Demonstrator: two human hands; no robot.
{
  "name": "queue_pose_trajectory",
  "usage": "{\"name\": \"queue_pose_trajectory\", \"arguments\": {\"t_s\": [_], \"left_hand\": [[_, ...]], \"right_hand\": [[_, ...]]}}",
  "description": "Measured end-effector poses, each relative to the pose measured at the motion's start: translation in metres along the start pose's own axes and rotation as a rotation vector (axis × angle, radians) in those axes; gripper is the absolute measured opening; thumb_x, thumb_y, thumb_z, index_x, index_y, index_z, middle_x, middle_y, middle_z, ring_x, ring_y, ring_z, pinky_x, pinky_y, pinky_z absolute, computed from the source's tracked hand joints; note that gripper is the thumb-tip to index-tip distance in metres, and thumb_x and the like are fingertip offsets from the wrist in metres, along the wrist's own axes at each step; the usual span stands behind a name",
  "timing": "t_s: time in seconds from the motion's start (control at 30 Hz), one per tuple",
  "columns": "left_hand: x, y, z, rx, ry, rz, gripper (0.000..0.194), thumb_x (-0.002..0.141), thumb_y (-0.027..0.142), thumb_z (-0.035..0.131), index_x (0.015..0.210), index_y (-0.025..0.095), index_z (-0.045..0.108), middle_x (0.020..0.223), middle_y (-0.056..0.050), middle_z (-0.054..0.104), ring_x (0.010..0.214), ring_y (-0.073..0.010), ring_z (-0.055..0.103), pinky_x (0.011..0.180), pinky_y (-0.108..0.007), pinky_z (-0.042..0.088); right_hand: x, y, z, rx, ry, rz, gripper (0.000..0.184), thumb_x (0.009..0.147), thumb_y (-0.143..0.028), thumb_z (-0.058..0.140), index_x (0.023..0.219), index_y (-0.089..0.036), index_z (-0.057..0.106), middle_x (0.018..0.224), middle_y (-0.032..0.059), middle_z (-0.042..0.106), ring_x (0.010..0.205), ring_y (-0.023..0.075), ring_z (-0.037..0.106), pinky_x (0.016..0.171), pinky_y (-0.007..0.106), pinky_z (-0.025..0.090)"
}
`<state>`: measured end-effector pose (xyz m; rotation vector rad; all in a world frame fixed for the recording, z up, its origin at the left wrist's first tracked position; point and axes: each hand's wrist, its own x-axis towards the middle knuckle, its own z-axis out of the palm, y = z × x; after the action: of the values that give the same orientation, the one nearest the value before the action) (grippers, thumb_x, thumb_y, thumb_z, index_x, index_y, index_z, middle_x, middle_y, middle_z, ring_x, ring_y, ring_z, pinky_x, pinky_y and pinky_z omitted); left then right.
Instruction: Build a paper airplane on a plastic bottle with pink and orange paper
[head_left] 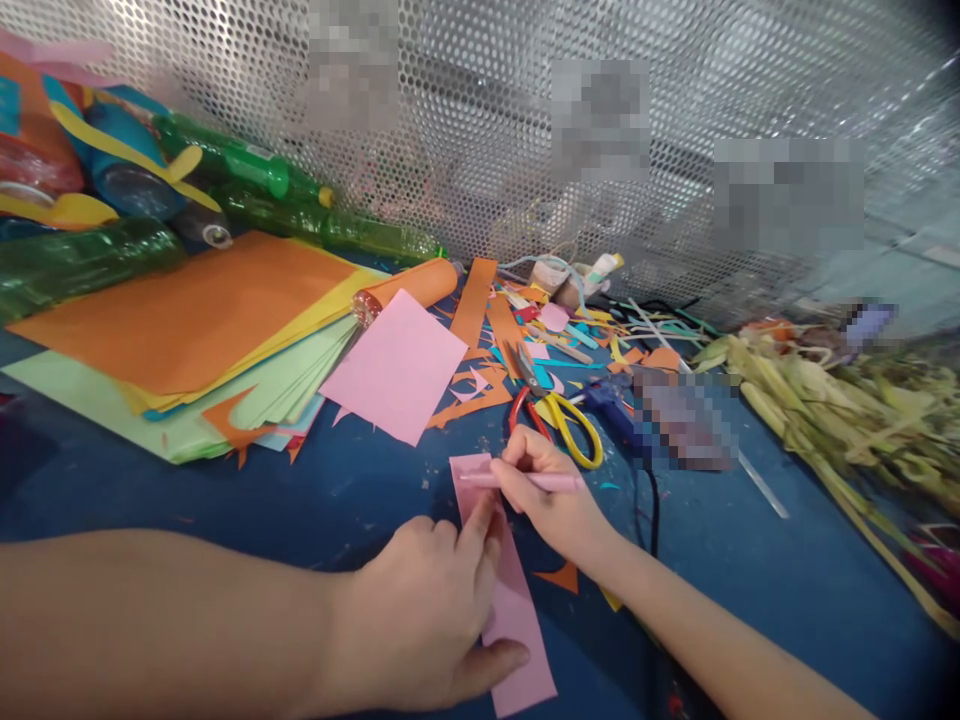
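Observation:
A long pink paper strip (520, 610) lies on the blue table in front of me. My left hand (427, 610) presses down on it, index finger and thumb stretched out on the paper and nothing held. Near the strip's far end, my right hand (555, 505) grips a pink pen (556, 482), which lies sideways with its tip over the paper. Just beyond that hand are scissors (574, 428) with red and yellow handles. A square pink sheet (397, 368) rests farther off to the left.
At left, a stack of coloured paper (195, 310) stands before green plastic bottles (315, 215). Paper scraps (480, 385) litter the middle. A blue glue gun (619, 410) with a black cord and dried husks (847, 400) lie to the right. Perforated metal mesh (480, 110) closes the back.

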<state>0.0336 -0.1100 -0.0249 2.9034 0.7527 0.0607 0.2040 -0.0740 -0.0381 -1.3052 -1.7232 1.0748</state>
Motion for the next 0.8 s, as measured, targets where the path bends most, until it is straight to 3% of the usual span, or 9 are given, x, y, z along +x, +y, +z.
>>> {"name": "queue_pose_trajectory", "arguments": {"t_s": [0.2, 0.8], "left_hand": [[0.0006, 0.0001, -0.0002, 0.014, -0.017, -0.013, 0.064, 0.085, 0.052, 0.030, 0.120, 0.002, 0.049, 0.121, -0.029, 0.050, 0.074, -0.0317, 0.064, 0.054, -0.041, 0.052], [0.0008, 0.0009, 0.0020, 0.020, -0.036, -0.033, 0.065, 0.086, 0.051, 0.028, 0.125, 0.001, 0.043, 0.125, -0.029, 0.046, 0.072, -0.0296, 0.064, 0.055, -0.041, 0.052]], "right_hand": [[-0.0006, 0.0005, 0.0015, -0.022, 0.000, 0.006, 0.023, 0.085, -0.028, 0.047, 0.065, -0.021, 0.037, 0.055, -0.0075, 0.036, 0.047, 0.0081, 0.033, 0.046, 0.021, 0.028], [-0.0028, -0.0056, 0.0005, -0.205, 0.201, -0.079, 0.023, 0.082, -0.022, 0.047, 0.064, -0.022, 0.034, 0.053, -0.0071, 0.031, 0.047, 0.0091, 0.032, 0.046, 0.022, 0.028]]}}
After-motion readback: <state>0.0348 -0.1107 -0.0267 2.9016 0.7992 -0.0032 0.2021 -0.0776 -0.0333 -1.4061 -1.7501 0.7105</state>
